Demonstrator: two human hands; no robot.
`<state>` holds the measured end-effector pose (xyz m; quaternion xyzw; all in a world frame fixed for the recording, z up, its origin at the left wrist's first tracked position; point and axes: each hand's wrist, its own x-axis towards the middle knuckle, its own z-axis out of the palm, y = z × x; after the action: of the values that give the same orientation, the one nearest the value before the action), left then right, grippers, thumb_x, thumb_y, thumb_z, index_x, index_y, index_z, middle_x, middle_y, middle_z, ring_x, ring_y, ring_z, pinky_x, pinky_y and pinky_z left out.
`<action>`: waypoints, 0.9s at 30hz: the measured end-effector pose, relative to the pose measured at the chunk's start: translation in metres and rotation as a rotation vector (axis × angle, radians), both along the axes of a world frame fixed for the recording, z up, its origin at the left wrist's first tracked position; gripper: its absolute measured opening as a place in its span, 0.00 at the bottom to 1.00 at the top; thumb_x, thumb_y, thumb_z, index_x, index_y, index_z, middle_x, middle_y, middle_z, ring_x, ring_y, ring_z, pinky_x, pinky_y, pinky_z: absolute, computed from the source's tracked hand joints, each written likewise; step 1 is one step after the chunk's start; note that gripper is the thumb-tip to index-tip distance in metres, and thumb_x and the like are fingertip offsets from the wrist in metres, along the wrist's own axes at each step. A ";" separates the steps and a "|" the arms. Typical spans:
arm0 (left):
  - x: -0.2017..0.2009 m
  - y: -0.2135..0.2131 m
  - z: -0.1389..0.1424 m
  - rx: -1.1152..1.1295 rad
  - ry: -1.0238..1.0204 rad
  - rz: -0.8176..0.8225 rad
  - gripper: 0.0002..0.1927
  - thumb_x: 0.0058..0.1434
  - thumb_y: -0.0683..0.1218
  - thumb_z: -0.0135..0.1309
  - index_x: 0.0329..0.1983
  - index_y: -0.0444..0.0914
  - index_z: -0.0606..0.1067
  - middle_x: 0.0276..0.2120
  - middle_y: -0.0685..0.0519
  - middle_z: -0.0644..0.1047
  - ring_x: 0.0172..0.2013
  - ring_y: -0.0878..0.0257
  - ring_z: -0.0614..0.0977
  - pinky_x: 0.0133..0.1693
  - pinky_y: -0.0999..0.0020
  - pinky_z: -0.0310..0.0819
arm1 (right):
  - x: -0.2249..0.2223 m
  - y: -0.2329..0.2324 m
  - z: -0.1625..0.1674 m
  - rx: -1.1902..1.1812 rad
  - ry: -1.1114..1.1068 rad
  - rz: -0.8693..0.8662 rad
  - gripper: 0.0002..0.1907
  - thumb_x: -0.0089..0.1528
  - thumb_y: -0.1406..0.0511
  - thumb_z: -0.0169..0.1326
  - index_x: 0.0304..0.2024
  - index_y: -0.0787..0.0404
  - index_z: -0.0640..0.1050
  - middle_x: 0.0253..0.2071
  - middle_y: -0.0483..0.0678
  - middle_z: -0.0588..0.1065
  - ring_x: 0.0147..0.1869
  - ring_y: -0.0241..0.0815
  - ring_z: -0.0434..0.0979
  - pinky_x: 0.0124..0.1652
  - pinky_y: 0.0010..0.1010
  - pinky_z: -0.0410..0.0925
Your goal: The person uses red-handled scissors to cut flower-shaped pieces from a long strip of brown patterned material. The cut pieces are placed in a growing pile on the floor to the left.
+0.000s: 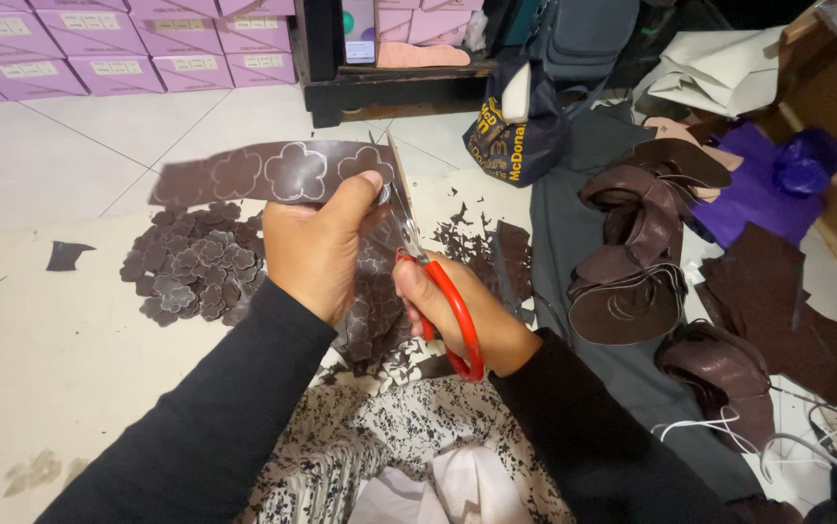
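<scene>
— What sort of place is this?

— A small leather-craft workshop, set up on the floor. Rolled pieces of dark brown leather lie on a grey cloth.

— What else points to that?

— A pile of cut flower shapes on the pale mat, small offcuts scattered nearby, and red-handled scissors at a marked leather strip.

— Any stock around?

— Stacked lilac boxes along the tiled floor, plus a dark carrier bag.

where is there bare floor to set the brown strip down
Bare pale mat lies left of the heap of brown flower cutouts; bare white tiles lie before the purple boxes. Right of the red-handled scissors, brown leather pieces crowd the floor.
</scene>
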<state>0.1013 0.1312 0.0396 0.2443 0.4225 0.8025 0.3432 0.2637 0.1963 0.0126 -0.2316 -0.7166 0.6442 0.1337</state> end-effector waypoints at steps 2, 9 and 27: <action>0.000 0.000 0.000 0.006 0.007 -0.003 0.04 0.62 0.38 0.57 0.41 0.34 0.78 0.36 0.54 0.80 0.35 0.67 0.82 0.38 0.69 0.82 | 0.000 0.000 0.000 -0.013 0.013 -0.008 0.30 0.67 0.41 0.44 0.36 0.62 0.70 0.26 0.42 0.67 0.27 0.32 0.67 0.29 0.24 0.65; 0.001 0.000 0.000 0.043 0.119 0.010 0.04 0.63 0.36 0.57 0.40 0.33 0.78 0.36 0.54 0.81 0.34 0.68 0.82 0.36 0.71 0.82 | 0.001 0.001 -0.001 -0.062 0.078 -0.024 0.27 0.69 0.43 0.44 0.37 0.61 0.70 0.26 0.41 0.66 0.28 0.31 0.65 0.28 0.23 0.63; 0.000 0.001 0.002 0.022 0.055 -0.016 0.05 0.62 0.36 0.57 0.41 0.32 0.78 0.36 0.53 0.81 0.34 0.68 0.83 0.35 0.70 0.84 | 0.001 0.000 0.002 -0.135 0.059 -0.063 0.24 0.69 0.47 0.44 0.31 0.58 0.66 0.21 0.39 0.62 0.20 0.28 0.60 0.21 0.21 0.58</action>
<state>0.1012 0.1320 0.0415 0.2732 0.4207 0.7976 0.3351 0.2643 0.1961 0.0150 -0.2433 -0.6598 0.6930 0.1588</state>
